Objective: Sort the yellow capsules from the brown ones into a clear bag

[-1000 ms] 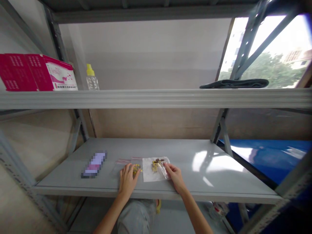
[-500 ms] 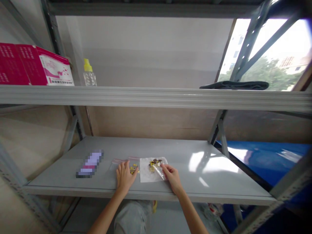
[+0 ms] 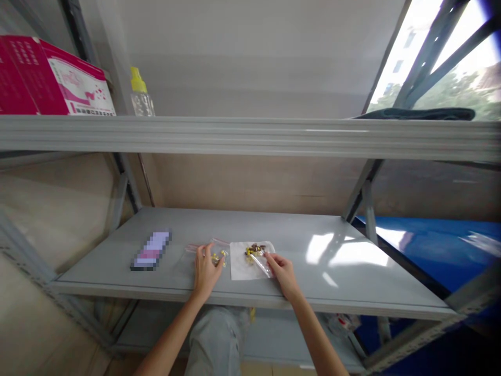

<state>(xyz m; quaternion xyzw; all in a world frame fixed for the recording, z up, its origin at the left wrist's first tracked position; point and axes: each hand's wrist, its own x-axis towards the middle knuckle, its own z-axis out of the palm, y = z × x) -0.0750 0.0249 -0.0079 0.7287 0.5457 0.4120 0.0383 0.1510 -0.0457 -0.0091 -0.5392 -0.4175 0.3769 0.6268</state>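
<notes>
A: Observation, head view. The left hand [image 3: 205, 270] is lying palm-down on a small clear plastic zip bag with a red seal strip [image 3: 206, 249], fingers spread flat, no closed grip. Small yellow pieces [image 3: 219, 256] are showing at the fingertips, on the grey metal shelf [image 3: 352, 282].

B: And the right hand [image 3: 284, 271]?

A: It is pinching, narrow grip, the edge of a second clear plastic bag [image 3: 261, 261] between thumb and fingers. That bag is lying tilted across a white square sheet [image 3: 246, 266]. A small heap of yellow and dark brown pieces [image 3: 252, 251] is sitting on the sheet's far part, just beside the bag's upper end.

B: Are the pieces inside the bag?

A: Cannot tell; too small and blurred.

B: Positions relative to each other?

A: The sheet is lying between the two hands, near the shelf's front edge. The zip bag is lying just left of it, edges close together.

B: Other items?

A: A flat pixelated purple object [image 3: 152, 249] is lying well to the left. On the shelf above, a pink and white cardboard box [image 3: 55, 83], a clear bottle with a yellow cap [image 3: 140, 98] and a dark folded cloth [image 3: 422, 113] are resting.
</notes>
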